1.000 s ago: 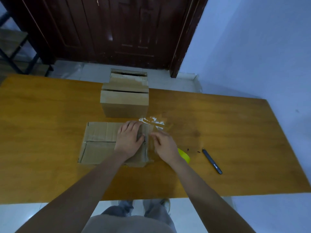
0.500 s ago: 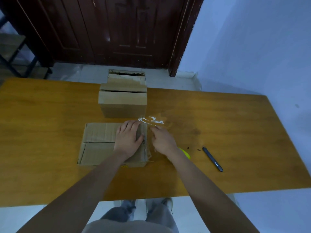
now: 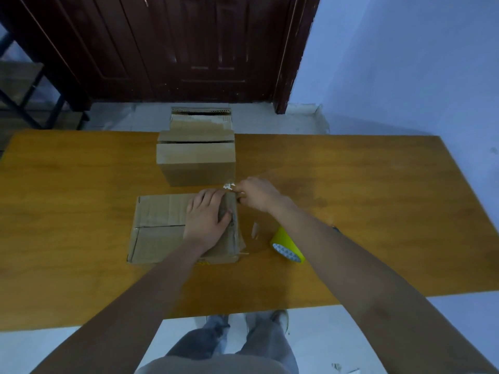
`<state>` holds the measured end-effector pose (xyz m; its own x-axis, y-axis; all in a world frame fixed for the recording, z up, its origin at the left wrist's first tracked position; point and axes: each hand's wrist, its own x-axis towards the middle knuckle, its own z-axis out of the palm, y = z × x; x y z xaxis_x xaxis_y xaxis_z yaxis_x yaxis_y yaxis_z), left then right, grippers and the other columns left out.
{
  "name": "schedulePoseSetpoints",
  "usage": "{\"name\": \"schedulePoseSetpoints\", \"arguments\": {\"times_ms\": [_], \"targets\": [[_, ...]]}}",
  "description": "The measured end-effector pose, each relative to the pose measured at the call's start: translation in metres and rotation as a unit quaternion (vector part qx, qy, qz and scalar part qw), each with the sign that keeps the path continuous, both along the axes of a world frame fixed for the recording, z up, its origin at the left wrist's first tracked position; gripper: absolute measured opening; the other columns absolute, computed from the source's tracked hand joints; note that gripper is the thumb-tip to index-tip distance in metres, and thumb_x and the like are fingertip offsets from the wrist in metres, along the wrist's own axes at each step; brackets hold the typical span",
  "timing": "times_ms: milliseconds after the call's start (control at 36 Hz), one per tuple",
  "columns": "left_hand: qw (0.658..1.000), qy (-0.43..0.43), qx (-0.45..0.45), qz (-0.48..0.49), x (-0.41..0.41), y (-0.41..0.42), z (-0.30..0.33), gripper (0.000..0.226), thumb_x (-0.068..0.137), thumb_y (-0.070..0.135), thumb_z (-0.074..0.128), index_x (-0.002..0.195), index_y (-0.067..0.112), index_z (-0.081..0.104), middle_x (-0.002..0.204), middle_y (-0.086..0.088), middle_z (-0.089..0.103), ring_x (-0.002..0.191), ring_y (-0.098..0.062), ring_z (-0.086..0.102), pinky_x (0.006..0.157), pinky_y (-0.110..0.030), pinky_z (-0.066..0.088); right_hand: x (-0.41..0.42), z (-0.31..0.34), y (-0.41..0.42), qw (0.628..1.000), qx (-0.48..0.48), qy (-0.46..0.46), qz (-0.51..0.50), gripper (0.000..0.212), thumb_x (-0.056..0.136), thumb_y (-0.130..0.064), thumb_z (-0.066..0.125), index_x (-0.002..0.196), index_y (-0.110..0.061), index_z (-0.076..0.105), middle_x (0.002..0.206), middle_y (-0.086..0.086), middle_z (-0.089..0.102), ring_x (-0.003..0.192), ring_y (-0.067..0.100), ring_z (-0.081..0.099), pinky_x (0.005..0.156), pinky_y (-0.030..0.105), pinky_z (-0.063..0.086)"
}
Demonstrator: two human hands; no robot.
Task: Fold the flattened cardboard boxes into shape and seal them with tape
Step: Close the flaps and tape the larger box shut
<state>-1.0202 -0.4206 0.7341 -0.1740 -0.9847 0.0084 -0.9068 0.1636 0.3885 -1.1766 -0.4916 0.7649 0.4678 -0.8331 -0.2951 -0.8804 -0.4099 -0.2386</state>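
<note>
Flattened brown cardboard box (image 3: 159, 230) is laid on the orange wooden table (image 3: 81, 184), just in front of an assembled brown cardboard box (image 3: 197, 163). Left hand (image 3: 206, 220) is pressed flat on its right part, fingers straight & together. Right hand (image 3: 259, 194), at the flat box's far-right corner, is pinched on a crumpled clear tape strip (image 3: 229, 186). Yellow tape roll (image 3: 287, 245) is seen just right of the flat box.

Flattened box (image 3: 159, 228) before folded box (image 3: 197, 160); tape roll (image 3: 287, 245) right.

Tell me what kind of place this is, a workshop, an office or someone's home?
Most likely a plain room in a home or small workplace, not a workshop. A bare wooden table stands before a dark wooden door, with blue painted walls and a tiled floor; no machinery shows.
</note>
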Motion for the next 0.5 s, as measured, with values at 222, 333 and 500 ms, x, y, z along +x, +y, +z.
{"name": "schedulePoseSetpoints", "arguments": {"times_ms": [222,333,500], "targets": [[1.000,0.004,0.001,0.003,-0.002,0.002,0.003,0.068,0.082,0.055,0.019,0.131,0.017,0.046,0.133,-0.002,0.048,0.129,-0.022,0.032,0.107,-0.036,0.022,-0.001,-0.015,0.010,0.975,0.070,-0.155,-0.146,0.017,0.086,-0.010,0.061,0.096,-0.009,0.074,0.095,0.014,0.070,0.092,0.028,0.063,0.076,0.033,0.047],[1.000,0.000,-0.002,0.005,-0.001,0.002,0.003,0.067,0.082,0.055,0.020,0.130,0.017,0.047,0.132,-0.002,0.048,0.128,-0.022,0.033,0.105,-0.036,0.024,0.002,-0.025,0.025,0.938,0.063,-0.228,-0.252,0.014,0.087,-0.016,0.062,0.092,-0.009,0.073,0.090,0.012,0.069,0.086,0.028,0.064,0.074,0.035,0.049],[1.000,-0.015,0.005,-0.002,-0.003,0.002,0.003,0.072,0.084,0.055,0.012,0.134,0.013,0.044,0.136,-0.005,0.045,0.131,-0.025,0.031,0.107,-0.038,0.023,0.017,-0.032,0.050,0.883,0.053,-0.308,-0.351,0.021,0.090,-0.013,0.053,0.097,-0.010,0.073,0.095,0.010,0.071,0.087,0.023,0.064,0.076,0.034,0.051]]}}
